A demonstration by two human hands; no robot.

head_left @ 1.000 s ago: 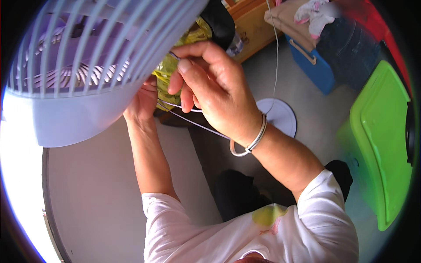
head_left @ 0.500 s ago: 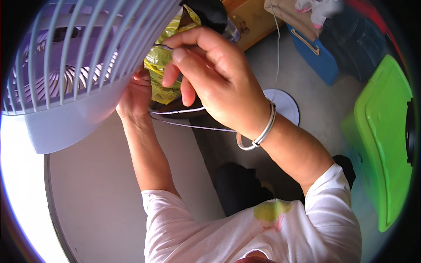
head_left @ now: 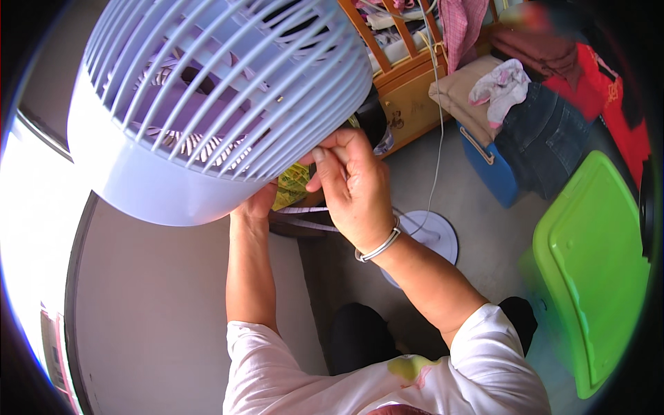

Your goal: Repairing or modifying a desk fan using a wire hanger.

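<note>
A pale blue, slatted plastic drum [head_left: 228, 104], like a basket or housing, fills the upper left, with purple and striped parts showing inside. My left hand [head_left: 257, 202] is at its lower right edge; the fingers are hidden behind the drum. Close against the slats on the right, my right hand [head_left: 356, 187] is closed, thumb and index finger pinched together. What they pinch, if anything, is hidden. Crumpled yellow plastic [head_left: 292, 187] shows between the hands. Pale lilac strands [head_left: 308, 210] run behind my right hand.
A round white base [head_left: 437, 238] stands on the floor, with a thin cord [head_left: 440, 138] above it. To the right are a green-lidded box [head_left: 595, 270], a blue container [head_left: 484, 166] and heaped clothes [head_left: 546, 131]. A wooden slatted frame [head_left: 408, 72] stands at the back.
The view has shifted, and more of the drum shows. My right hand has come closer to the slats. The thin dark piece at its fingertips no longer shows.
</note>
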